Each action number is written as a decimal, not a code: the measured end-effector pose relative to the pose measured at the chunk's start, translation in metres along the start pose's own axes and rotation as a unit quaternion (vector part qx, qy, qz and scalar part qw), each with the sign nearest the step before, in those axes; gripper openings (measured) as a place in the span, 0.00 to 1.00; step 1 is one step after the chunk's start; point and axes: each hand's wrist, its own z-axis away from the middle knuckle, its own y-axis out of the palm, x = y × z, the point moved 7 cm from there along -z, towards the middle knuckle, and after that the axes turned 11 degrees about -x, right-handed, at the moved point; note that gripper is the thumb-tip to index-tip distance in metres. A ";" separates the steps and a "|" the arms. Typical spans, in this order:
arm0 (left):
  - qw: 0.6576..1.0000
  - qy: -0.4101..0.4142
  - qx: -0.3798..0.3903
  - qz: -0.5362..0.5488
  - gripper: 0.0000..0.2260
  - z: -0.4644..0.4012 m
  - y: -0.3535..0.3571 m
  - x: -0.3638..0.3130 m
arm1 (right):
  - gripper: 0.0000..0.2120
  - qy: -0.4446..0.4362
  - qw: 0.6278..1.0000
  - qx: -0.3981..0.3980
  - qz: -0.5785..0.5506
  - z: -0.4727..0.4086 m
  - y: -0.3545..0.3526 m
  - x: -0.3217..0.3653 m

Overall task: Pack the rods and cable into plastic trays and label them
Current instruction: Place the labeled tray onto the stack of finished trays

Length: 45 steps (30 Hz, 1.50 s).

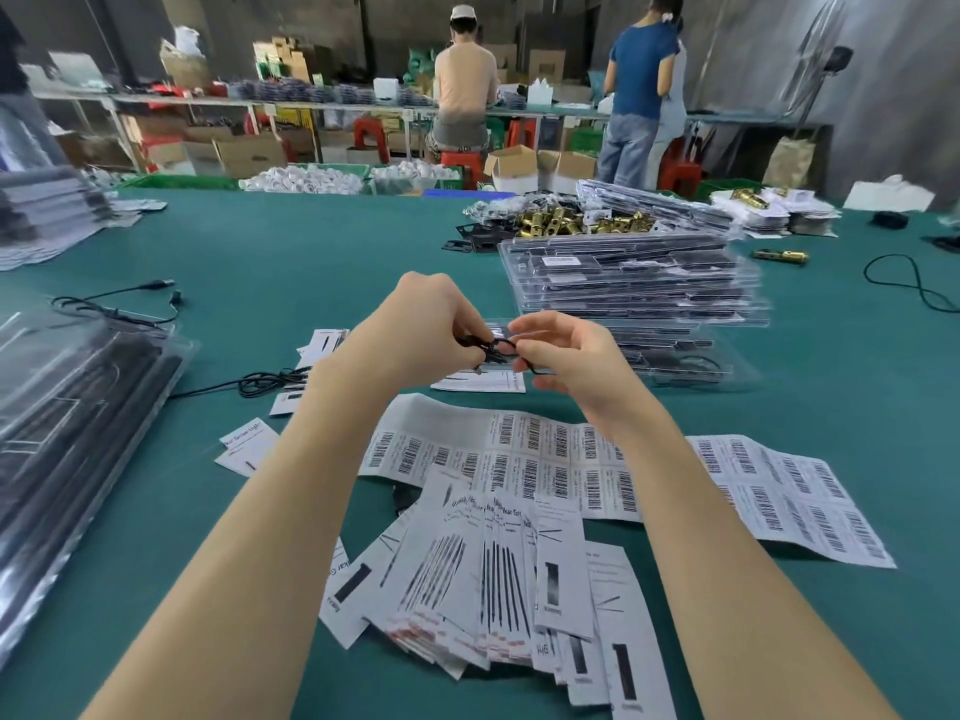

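Note:
My left hand [431,324] and my right hand [566,356] meet above the middle of the green table, and both pinch a small coiled black cable [493,348] between their fingertips. Just beyond the hands lies a clear plastic tray [685,363] holding black parts. Behind it rises a stack of filled clear trays [634,283]. Sheets of barcode labels [524,459] lie under my forearms. A fan of printed paper cards [498,579] lies nearer to me.
A pile of bagged black rods [72,433] sits at the left edge. Loose black cables [265,381] lie left of my hands, another cable [914,283] at far right. Brass parts [576,223] lie at the back. Two people stand or sit at a far bench.

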 end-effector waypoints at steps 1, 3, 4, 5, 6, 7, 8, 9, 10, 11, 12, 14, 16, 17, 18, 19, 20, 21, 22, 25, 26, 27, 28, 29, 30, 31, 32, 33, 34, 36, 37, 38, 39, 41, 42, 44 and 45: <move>1.000 0.000 -0.003 -0.012 0.10 -0.001 0.001 -0.002 | 0.07 0.006 1.000 -0.002 -0.006 0.000 0.000 -0.001; 0.999 -0.007 -0.025 -0.027 0.10 -0.002 0.001 -0.006 | 0.07 0.022 0.999 -0.002 -0.026 0.001 -0.001 -0.004; 0.998 -0.011 -0.046 -0.034 0.10 -0.003 0.001 -0.007 | 0.06 0.031 0.999 0.001 -0.042 0.001 -0.001 -0.006; 0.997 -0.011 -0.074 -0.037 0.10 -0.003 0.001 -0.008 | 0.06 0.039 0.997 0.006 -0.062 0.002 -0.001 -0.007; 0.994 -0.006 -0.105 -0.034 0.10 -0.003 0.001 -0.009 | 0.06 0.047 0.995 0.012 -0.085 0.002 -0.001 -0.007; 0.990 0.000 -0.139 -0.018 0.10 -0.002 0.001 -0.010 | 0.06 0.054 0.992 0.015 -0.110 0.003 -0.001 -0.008; 0.985 0.003 -0.171 0.011 0.09 -0.001 0.002 -0.010 | 0.07 0.061 0.989 0.017 -0.135 0.003 -0.001 -0.008; 0.978 -0.004 -0.200 0.051 0.09 0.001 0.003 -0.008 | 0.07 0.068 0.986 0.018 -0.154 0.003 0.000 -0.008; 0.970 -0.019 -0.222 0.098 0.09 0.003 0.006 -0.004 | 0.06 0.075 0.983 0.018 -0.167 0.003 0.000 -0.010; 0.961 -0.038 -0.237 0.140 0.08 0.005 0.010 0.000 | 0.06 0.082 0.981 0.017 -0.175 0.004 0.001 -0.012; 0.952 -0.062 -0.244 0.175 0.08 0.007 0.016 0.005 | 0.05 0.087 0.980 0.015 -0.178 0.004 0.002 -0.014; 0.931 -0.120 -0.237 0.251 0.07 0.010 0.031 0.015 | 0.05 0.091 0.980 0.010 -0.177 0.003 0.002 -0.017; 0.886 -0.194 -0.198 0.371 0.06 0.011 0.045 0.024 | 0.07 0.094 0.979 0.000 -0.181 0.002 -0.002 -0.018; 0.855 -0.226 -0.171 0.433 0.06 0.010 0.051 0.027 | 0.09 0.092 0.979 -0.005 -0.184 0.001 -0.006 -0.017; 0.828 -0.248 -0.147 0.481 0.05 0.010 0.055 0.027 | 0.11 0.088 0.979 -0.011 -0.184 0.001 -0.009 -0.016; 0.808 -0.265 -0.126 0.511 0.04 0.011 0.058 0.026 | 0.12 0.079 0.981 -0.017 -0.178 0.000 -0.013 -0.015; 0.790 -0.279 -0.107 0.536 0.04 0.011 0.061 0.024 | 0.13 0.068 0.984 -0.020 -0.162 -0.001 -0.015 -0.014; 0.770 -0.292 -0.089 0.560 0.04 0.013 0.064 0.023 | 0.13 0.058 0.988 -0.023 -0.138 -0.001 -0.017 -0.013; 0.751 -0.304 -0.074 0.582 0.04 0.014 0.068 0.021 | 0.15 0.052 0.992 -0.025 -0.110 -0.001 -0.019 -0.012; 0.723 -0.320 -0.038 0.612 0.06 0.015 0.075 0.017 | 0.22 0.027 0.999 -0.024 -0.035 -0.002 -0.024 -0.008; 0.724 -0.322 -0.029 0.610 0.06 0.015 0.076 0.017 | 0.22 0.003 1.000 -0.024 -0.007 -0.003 -0.025 -0.005; 0.728 -0.324 -0.022 0.604 0.06 0.015 0.077 0.017 | 0.23 -0.031 0.999 -0.020 0.025 -0.003 -0.027 0.000; 0.732 -0.325 -0.013 0.598 0.07 0.015 0.077 0.016 | 0.24 -0.066 0.996 -0.007 0.055 -0.003 -0.027 0.005; 0.735 -0.327 -0.002 0.593 0.07 0.015 0.079 0.016 | 0.25 -0.096 0.992 0.015 0.079 -0.002 -0.025 0.010; 0.735 -0.330 0.008 0.592 0.07 0.015 0.080 0.015 | 0.26 -0.114 0.988 0.042 0.097 -0.001 -0.023 0.012; 0.734 -0.333 0.016 0.592 0.07 0.016 0.081 0.015 | 0.25 -0.120 0.985 0.064 0.109 0.000 -0.021 0.013; 0.733 -0.335 0.023 0.591 0.08 0.016 0.081 0.016 | 0.24 -0.126 0.981 0.073 0.125 0.001 -0.021 0.014; 0.736 -0.337 0.030 0.586 0.08 0.017 0.082 0.016 | 0.23 -0.137 0.978 0.064 0.147 0.001 -0.023 0.014; 0.739 -0.340 0.036 0.581 0.08 0.018 0.083 0.017 | 0.21 -0.149 0.972 0.048 0.173 0.001 -0.026 0.015; 0.743 -0.345 0.041 0.572 0.08 0.020 0.086 0.018 | 0.18 -0.154 0.966 0.030 0.203 0.000 -0.030 0.013; 0.744 -0.348 0.040 0.569 0.07 0.021 0.087 0.018 | 0.16 -0.150 0.966 0.029 0.210 -0.001 -0.031 0.011; 0.747 -0.350 0.038 0.564 0.07 0.021 0.088 0.019 | 0.15 -0.143 0.966 0.030 0.213 -0.002 -0.031 0.008; 0.751 -0.352 0.035 0.557 0.07 0.021 0.089 0.019 | 0.14 -0.133 0.969 0.033 0.208 -0.003 -0.031 0.005; 0.763 -0.355 0.026 0.539 0.07 0.021 0.089 0.020 | 0.12 -0.107 0.977 0.045 0.179 -0.003 -0.029 0.001; 0.771 -0.357 0.022 0.527 0.08 0.020 0.089 0.021 | 0.11 -0.095 0.980 0.051 0.168 -0.003 -0.028 0.000; 0.794 -0.353 0.020 0.494 0.11 0.019 0.089 0.022 | 0.08 -0.073 0.984 0.053 0.156 -0.004 -0.026 -0.003; 0.808 -0.345 0.027 0.476 0.13 0.018 0.088 0.022 | 0.07 -0.058 0.986 0.045 0.149 -0.005 -0.026 -0.005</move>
